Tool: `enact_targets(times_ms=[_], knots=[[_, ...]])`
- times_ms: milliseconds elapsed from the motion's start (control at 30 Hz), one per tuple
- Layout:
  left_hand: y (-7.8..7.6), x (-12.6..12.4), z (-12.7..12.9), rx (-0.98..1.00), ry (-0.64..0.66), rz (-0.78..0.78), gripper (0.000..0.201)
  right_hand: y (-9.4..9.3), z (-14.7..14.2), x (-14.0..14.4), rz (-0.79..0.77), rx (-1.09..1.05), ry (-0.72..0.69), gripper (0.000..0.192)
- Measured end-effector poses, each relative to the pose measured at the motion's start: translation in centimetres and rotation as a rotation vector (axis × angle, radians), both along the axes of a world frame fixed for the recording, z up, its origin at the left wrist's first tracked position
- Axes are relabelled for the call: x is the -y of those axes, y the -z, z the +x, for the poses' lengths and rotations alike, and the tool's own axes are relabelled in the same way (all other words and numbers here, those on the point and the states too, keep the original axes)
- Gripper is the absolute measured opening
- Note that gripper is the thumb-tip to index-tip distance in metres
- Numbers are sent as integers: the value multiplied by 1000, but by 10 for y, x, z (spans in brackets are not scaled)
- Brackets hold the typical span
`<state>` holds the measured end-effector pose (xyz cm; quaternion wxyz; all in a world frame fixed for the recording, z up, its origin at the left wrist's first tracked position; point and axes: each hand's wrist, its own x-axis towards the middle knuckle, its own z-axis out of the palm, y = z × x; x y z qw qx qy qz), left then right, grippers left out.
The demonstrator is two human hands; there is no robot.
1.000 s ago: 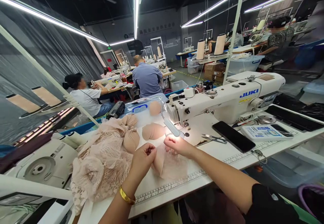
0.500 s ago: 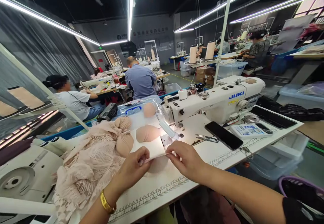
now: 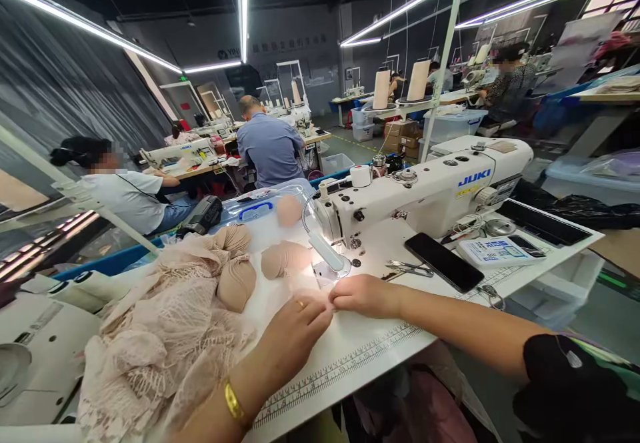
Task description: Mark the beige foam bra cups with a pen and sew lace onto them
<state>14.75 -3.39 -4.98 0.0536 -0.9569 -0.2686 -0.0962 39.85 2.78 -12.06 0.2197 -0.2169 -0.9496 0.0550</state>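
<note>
My left hand (image 3: 295,333), fingers pressed together, holds a piece of sheer pale pink fabric (image 3: 311,296). My right hand (image 3: 367,296) pinches the same fabric, its fingertips close beside those of the left. Both hands are just in front of the needle area of a white sewing machine (image 3: 415,193), where a small lamp (image 3: 327,253) shines down. Behind the fabric lies a beige bra cup (image 3: 285,259). To the left are another beige cup (image 3: 237,283) and a heap of pale pink lace (image 3: 160,336). The fabric's edge between the fingers is mostly hidden.
Thread snips (image 3: 410,268) and a black phone (image 3: 444,261) lie right of my hands, with a blue-and-white box (image 3: 495,251) beyond. A printed ruler (image 3: 345,366) runs along the table's front edge. Thread cones (image 3: 419,81) stand behind the machine. Co-workers sit ahead.
Both hands have come closer together at the machine, and the left has moved right and turned its back upward. The fabric, stretched between them before, is now bunched. The view has shifted slightly.
</note>
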Motion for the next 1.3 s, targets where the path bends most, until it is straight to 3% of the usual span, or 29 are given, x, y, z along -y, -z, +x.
enact_targets(times_ms=[133, 200, 300, 467, 633, 800, 1167, 1300], knots=[[8, -31, 24, -95, -116, -47, 16, -3, 20, -19, 44, 10, -51, 28], [12, -39, 27, -88, -133, -60, 22, -5, 28, -22, 75, -25, -37, 30], [23, -41, 25, 18, -117, -50, 27, -9, 36, -18, 115, -95, 1, 31], [38, -39, 22, 252, -17, -15, 18, -15, 39, -7, 100, -83, -12, 28], [36, -42, 24, 232, -19, -71, 15, -19, 37, -3, 34, -96, -50, 24], [40, -43, 23, 244, 13, -60, 26, -18, 37, -3, 24, -119, -74, 22], [41, -41, 26, 302, 2, -77, 26, -17, 37, -2, 20, -150, -75, 23], [41, -42, 27, 331, -17, -52, 25, -16, 37, -3, -2, -102, -17, 26]])
